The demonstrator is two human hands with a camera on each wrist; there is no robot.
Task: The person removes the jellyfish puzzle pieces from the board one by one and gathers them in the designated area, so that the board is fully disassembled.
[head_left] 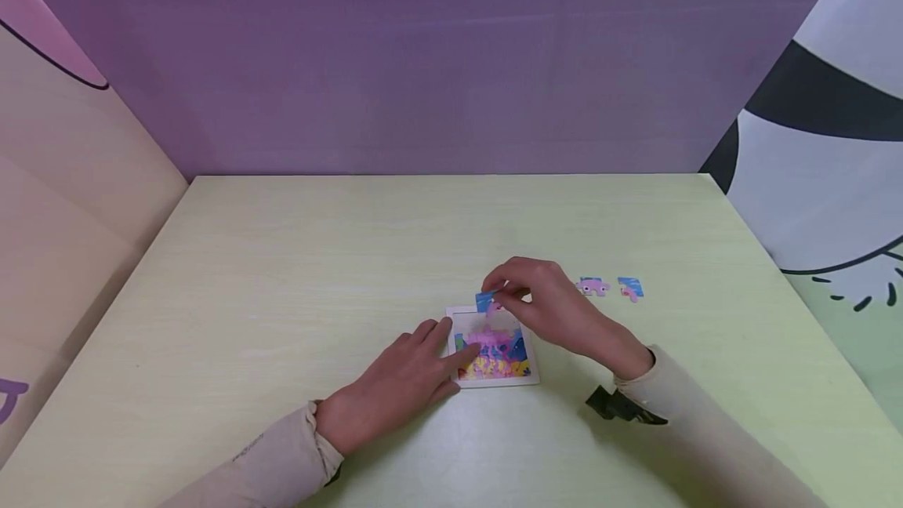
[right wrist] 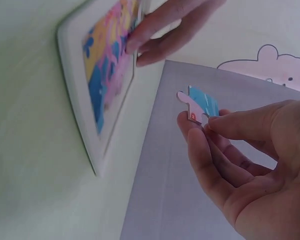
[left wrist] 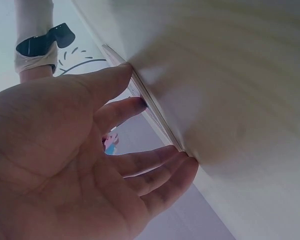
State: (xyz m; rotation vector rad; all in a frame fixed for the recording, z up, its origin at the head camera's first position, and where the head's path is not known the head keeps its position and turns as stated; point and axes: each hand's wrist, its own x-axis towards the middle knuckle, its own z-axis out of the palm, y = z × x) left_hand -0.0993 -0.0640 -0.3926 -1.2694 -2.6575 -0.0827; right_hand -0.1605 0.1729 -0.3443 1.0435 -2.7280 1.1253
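A square jigsaw puzzle with a white frame lies on the table, its lower part filled with a pink, blue and yellow picture and its upper part pale. My left hand rests at the frame's left side. Its index finger lies on the picture, and the thumb and other fingers touch along the edge, as the left wrist view shows. Just above the frame's top edge, my right hand pinches a blue and pink puzzle piece between thumb and fingers. The right wrist view shows that piece tilted and held off the puzzle.
Two loose puzzle pieces lie to the right of the right hand: a pink one with eyes and a blue and pink one. The pale wooden table meets a purple wall at its far edge.
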